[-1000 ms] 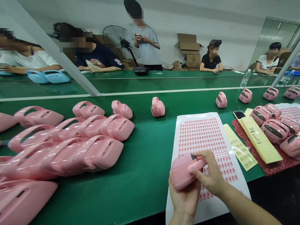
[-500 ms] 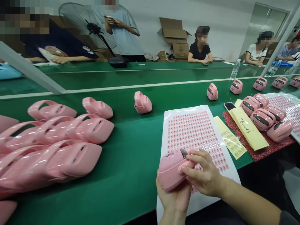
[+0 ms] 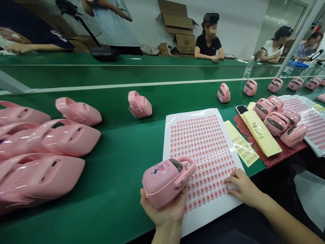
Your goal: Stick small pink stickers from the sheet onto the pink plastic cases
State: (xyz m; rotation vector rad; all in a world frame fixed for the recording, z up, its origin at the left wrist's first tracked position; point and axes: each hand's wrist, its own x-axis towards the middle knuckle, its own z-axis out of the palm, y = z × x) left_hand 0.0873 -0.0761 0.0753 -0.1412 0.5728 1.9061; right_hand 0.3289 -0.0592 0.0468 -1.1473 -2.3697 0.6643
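Observation:
A pink handled device (image 3: 161,184) rests in my left hand (image 3: 169,210), which wraps round it from below. It is tilted, with a printed picture on its face and a dark window near the handle. My right hand (image 3: 241,186) is over the right edge of a white sticker sheet (image 3: 203,149) covered in rows of small pink oval stickers. Its thumb and fingers are bent toward the stickers and apart, with nothing visible between them. The sheet lies under and beside the held device.
Several pink devices (image 3: 68,135) crowd the left of the green table (image 3: 114,169); one (image 3: 140,105) stands behind. At right are a yellow sticker sheet (image 3: 242,144), a yellow packet (image 3: 264,132) and more devices (image 3: 275,122) on red wrap. People sit across, near a bottle (image 3: 248,67).
My right hand has left the device and moved right to the sticker sheet. My left hand has moved left with the device. The view has shifted, so the background sits further left and higher.

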